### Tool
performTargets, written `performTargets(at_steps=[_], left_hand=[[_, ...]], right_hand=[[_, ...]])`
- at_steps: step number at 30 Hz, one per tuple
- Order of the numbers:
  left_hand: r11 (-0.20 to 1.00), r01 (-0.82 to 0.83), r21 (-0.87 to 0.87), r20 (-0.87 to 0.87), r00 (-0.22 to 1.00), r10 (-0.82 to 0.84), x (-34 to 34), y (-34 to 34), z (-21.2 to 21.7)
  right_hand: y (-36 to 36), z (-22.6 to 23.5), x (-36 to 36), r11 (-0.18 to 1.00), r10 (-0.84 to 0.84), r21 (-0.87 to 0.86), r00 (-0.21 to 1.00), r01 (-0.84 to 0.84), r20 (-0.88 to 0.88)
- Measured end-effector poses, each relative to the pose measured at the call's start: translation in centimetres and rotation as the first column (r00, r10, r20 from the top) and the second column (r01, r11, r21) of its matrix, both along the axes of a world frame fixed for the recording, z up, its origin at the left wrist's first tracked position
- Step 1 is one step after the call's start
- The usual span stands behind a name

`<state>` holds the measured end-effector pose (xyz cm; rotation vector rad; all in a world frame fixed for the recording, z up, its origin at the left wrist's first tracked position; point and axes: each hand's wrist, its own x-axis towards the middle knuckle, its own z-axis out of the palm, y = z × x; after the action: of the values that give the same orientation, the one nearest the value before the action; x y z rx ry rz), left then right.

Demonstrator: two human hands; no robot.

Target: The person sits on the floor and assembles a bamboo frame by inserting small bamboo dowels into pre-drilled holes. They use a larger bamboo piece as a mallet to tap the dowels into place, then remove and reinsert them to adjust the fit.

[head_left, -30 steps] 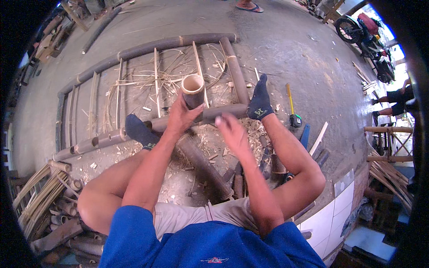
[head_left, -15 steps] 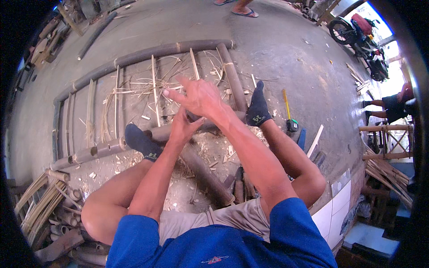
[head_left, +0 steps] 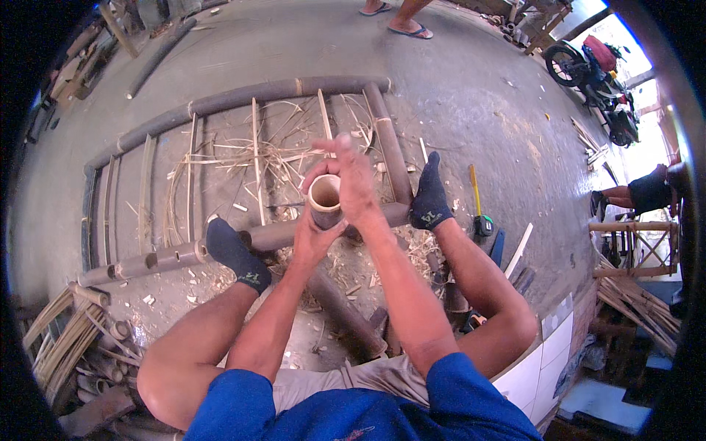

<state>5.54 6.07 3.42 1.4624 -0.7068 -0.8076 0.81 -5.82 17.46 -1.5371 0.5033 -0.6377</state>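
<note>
A short piece of bamboo tube stands nearly upright in front of me, its pale cut mouth facing up. My left hand grips it low down, thumb across the near side. My right hand is against the tube's right side, with fingers stretched out and partly smeared by motion; some fingers behind the rim are hard to assign to either hand. Beyond lies a dark bamboo frame with thin pale slats across it. Its near pole has cut holes and runs beneath my feet.
Shavings and loose strips litter the floor. A thick bamboo pole lies between my legs. By my right foot are a tape measure and a blue tool. Bamboo strips are piled at left. Another person's feet are at the far side.
The tube has tipped up toward me, so its open mouth now shows. My right hand has moved from over it to its right side. The other person's feet have shifted slightly.
</note>
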Motion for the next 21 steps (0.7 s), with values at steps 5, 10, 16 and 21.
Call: performTargets(at_steps=[5, 10, 16, 21], left_hand=[[0.993, -0.060, -0.106, 0.004, 0.998, 0.061, -0.8, -0.9, -1.3], [0.929, -0.328, -0.171, -0.193, 0.936, 0.295, -1.7, -0.4, -1.3], [0.947, -0.314, 0.073, 0.226, 0.930, 0.291, 1.5, -2.6, 0.7], [0.670, -0.698, 0.254, 0.187, 0.715, 0.674, 13.1, -1.9, -1.9]], right_hand=[[-0.3, 1.0, 0.3, 0.924, -0.088, 0.374, 0.996, 0.082, -0.002], [2.5, 2.2, 2.0, 0.975, 0.190, -0.057, 0.938, -0.215, -0.288], [-6.9, -1.6, -5.4, 0.833, -0.496, 0.278, 0.868, 0.479, -0.009], [-2.5, -9.7, -18.2, 0.889, -0.426, -0.444, 0.556, 0.112, -0.713]])
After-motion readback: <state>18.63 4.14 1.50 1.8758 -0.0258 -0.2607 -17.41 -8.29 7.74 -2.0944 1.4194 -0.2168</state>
